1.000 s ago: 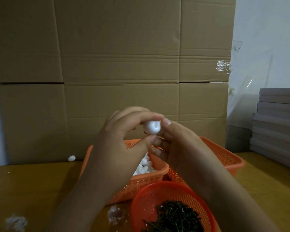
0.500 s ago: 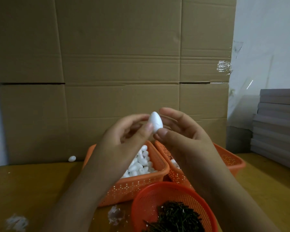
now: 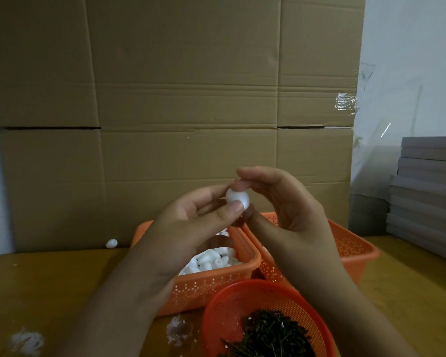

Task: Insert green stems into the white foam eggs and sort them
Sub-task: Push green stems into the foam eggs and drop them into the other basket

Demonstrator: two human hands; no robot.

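The foam egg (image 3: 238, 199) is up in front of you above the baskets, pinched between the thumb and fingers of your left hand (image 3: 191, 228), while your right hand (image 3: 281, 202) curls over its top with fingertips touching it; no stem shows in either hand. You look to be at the stem-fitting step, so next you would likely need a stem from the round basket (image 3: 242, 300) nearest you.

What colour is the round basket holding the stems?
The round basket is red-orange mesh plastic, seen clearly in the head view; the stems inside look dark green.
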